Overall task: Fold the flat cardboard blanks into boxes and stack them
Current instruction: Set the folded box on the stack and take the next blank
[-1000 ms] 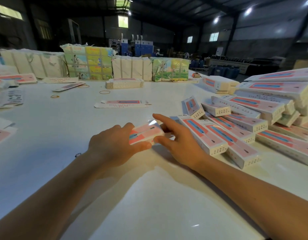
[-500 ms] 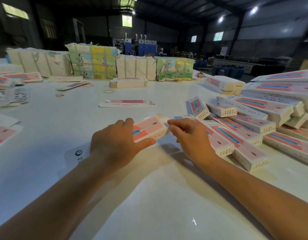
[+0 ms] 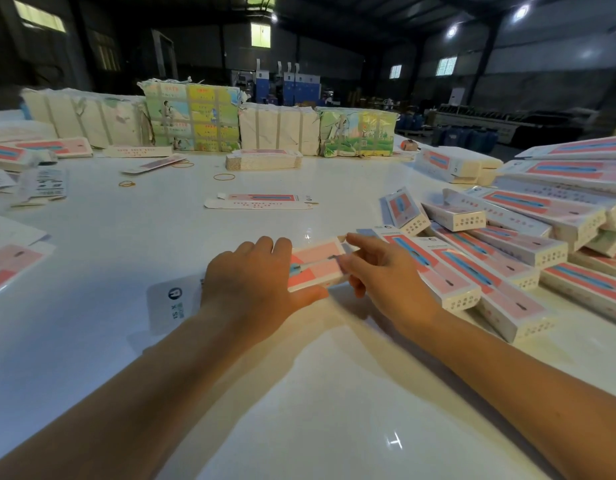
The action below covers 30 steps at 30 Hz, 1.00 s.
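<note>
We have a pink and white box (image 3: 317, 266) lying on the white table (image 3: 299, 393), right between our 2 hands. Our left hand (image 3: 251, 285) holds the box, with fingers over its top and the thumb tucked along its near side. Our right hand (image 3: 382, 271) is at the box's right end, with its fingers bent around that end; we think they are pushing the end flap closed. To do this well, we should keep the left hand pressing so the box does not slide, then push the flap straight in until it sits flat. After that it can go with the pile of folded boxes (image 3: 507, 244) just to the right. More flat blanks (image 3: 261, 201) wait farther out on the table, and a short stack of blanks (image 3: 264, 159) sits near the wrapped bundles (image 3: 192, 116) at the back. The flap itself is hidden behind our right fingers, so we cannot tell how far in it is. The box's left end is covered by our left hand. The white card (image 3: 168, 303) under our left wrist is partly hidden too.
</note>
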Available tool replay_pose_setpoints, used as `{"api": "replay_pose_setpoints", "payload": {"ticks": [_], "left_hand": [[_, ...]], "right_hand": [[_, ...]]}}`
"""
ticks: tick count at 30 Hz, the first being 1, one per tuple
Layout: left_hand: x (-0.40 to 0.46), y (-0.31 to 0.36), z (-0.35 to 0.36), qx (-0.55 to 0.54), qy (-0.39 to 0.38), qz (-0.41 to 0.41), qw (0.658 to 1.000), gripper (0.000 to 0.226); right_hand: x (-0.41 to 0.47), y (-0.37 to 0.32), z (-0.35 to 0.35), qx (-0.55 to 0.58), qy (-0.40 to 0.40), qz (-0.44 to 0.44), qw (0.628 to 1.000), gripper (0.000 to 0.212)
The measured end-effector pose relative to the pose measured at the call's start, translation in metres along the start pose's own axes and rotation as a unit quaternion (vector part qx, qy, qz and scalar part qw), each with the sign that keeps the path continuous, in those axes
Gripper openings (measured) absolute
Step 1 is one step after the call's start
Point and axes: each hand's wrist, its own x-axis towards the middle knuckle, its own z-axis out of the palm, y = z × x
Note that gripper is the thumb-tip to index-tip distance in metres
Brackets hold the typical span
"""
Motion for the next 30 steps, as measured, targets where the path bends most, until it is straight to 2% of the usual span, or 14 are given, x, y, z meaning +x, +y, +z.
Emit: {"api": "replay_pose_setpoints", "payload": {"ticks": [4, 6, 9, 15, 17, 18, 20, 21, 23, 24, 26, 27, 28, 30], "left_hand": [[-0.001, 0.003, -0.009, -0.025, 0.012, 0.007, 1.0, 0.072], [-0.001, 0.005, -0.011, -0.052, 0.021, 0.035, 0.998, 0.067], [-0.003, 0.006, -0.008, -0.055, 0.049, 0.064, 0.995, 0.064], [-0.003, 0.006, -0.008, -0.056, 0.03, 0.064, 0.996, 0.065], [-0.003, 0.006, -0.009, -0.054, 0.014, 0.041, 0.998, 0.071], [-0.003, 0.006, -0.009, -0.054, 0.022, 0.023, 0.998, 0.074], [-0.001, 0.003, -0.009, -0.064, 0.043, -0.013, 0.997, 0.08], [0.0, 0.003, -0.01, -0.075, 0.051, -0.028, 0.996, 0.083], [0.001, 0.005, -0.012, -0.093, 0.051, -0.042, 0.993, 0.083], [0.001, 0.006, -0.013, -0.101, 0.049, -0.038, 0.993, 0.081], [0.0, 0.01, -0.015, -0.108, 0.043, -0.018, 0.993, 0.073], [-0.001, 0.011, -0.016, -0.104, 0.044, -0.011, 0.993, 0.07], [-0.001, 0.012, -0.017, -0.104, 0.05, -0.008, 0.993, 0.069], [-0.002, 0.013, -0.017, -0.112, 0.057, -0.002, 0.992, 0.07]], "right_hand": [[0.001, -0.001, -0.005, -0.036, 0.011, -0.01, 0.999, 0.008], [-0.001, -0.003, -0.005, -0.111, -0.004, -0.037, 0.993, 0.018], [-0.004, -0.004, -0.005, -0.192, -0.022, -0.059, 0.979, 0.019], [-0.001, -0.006, -0.008, -0.242, -0.063, -0.067, 0.966, 0.014], [0.0, -0.006, -0.009, -0.28, -0.032, -0.083, 0.956, 0.005], [0.002, -0.006, -0.011, -0.29, 0.008, -0.096, 0.952, 0.014], [0.004, -0.006, -0.015, -0.234, 0.09, -0.107, 0.962, 0.046], [0.005, -0.008, -0.016, -0.18, 0.113, -0.082, 0.974, 0.06], [0.005, -0.012, -0.014, 0.011, 0.087, 0.043, 0.995, 0.074], [0.005, -0.012, -0.012, 0.147, 0.035, 0.114, 0.982, 0.073], [0.006, -0.011, -0.008, 0.34, -0.073, 0.184, 0.919, 0.058], [0.007, -0.01, -0.007, 0.375, -0.102, 0.181, 0.904, 0.05], [0.007, -0.01, -0.006, 0.38, -0.106, 0.17, 0.903, 0.042], [0.01, -0.008, -0.005, 0.356, -0.074, 0.149, 0.919, 0.025]]}}
